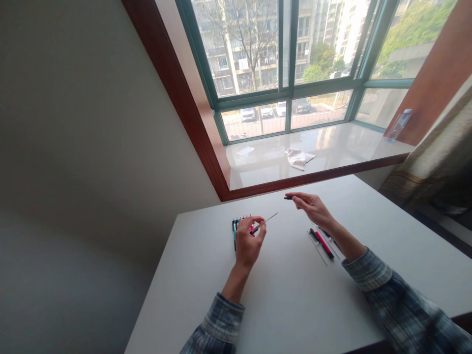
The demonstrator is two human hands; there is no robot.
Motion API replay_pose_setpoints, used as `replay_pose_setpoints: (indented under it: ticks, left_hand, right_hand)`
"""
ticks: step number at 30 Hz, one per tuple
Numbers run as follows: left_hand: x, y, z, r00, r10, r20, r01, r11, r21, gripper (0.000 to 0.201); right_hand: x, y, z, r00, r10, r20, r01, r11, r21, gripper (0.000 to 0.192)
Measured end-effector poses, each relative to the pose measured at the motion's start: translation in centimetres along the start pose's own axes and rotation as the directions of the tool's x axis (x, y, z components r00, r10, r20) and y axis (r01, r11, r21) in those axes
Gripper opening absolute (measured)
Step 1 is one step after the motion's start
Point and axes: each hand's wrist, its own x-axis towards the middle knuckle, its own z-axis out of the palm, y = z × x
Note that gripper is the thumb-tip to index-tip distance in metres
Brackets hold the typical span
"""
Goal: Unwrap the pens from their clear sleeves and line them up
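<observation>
Left hand [248,244] pinching a thin pen refill [266,221], tip angling up-right; right hand [312,206] gripping a small dark pen piece [288,197], well apart above the white table [287,295]. Row of pens [239,223] lying just behind the left hand, loose pen parts [323,243] resting beside the right wrist

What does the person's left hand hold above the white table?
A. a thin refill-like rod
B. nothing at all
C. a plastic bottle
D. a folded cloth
A: the left hand pinches a thin rod that points toward the right hand, while the cloth and bottle sit on the window sill.
</observation>
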Motion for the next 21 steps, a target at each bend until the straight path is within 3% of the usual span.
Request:
replay_pose_setpoints:
  ticks: [8, 13, 21]
  left_hand:
    - [0.29, 0.12, -0.23, 0.996, 0.085, -0.039, -0.077, 0.983, 0.165, 0.007]
    - [0.2, 0.27, -0.21, 0.995, 0.093, -0.036, -0.085, 0.981, 0.174, 0.007]
    - [0.23, 0.42, -0.24, 0.995, 0.101, -0.023, -0.096, 0.982, 0.163, 0.008]
  right_hand:
    - [-0.23, -0.18, 0.36, 0.997, 0.012, 0.078, -0.013, 1.0, 0.011, 0.037]
    - [-0.33, -0.54, 0.34, 0.988, -0.004, 0.154, 0.006, 1.0, -0.013, 0.034]
    - [-0.4, -0.74, 0.41, 0.986, -0.012, 0.166, 0.016, 1.0, -0.023, 0.033]
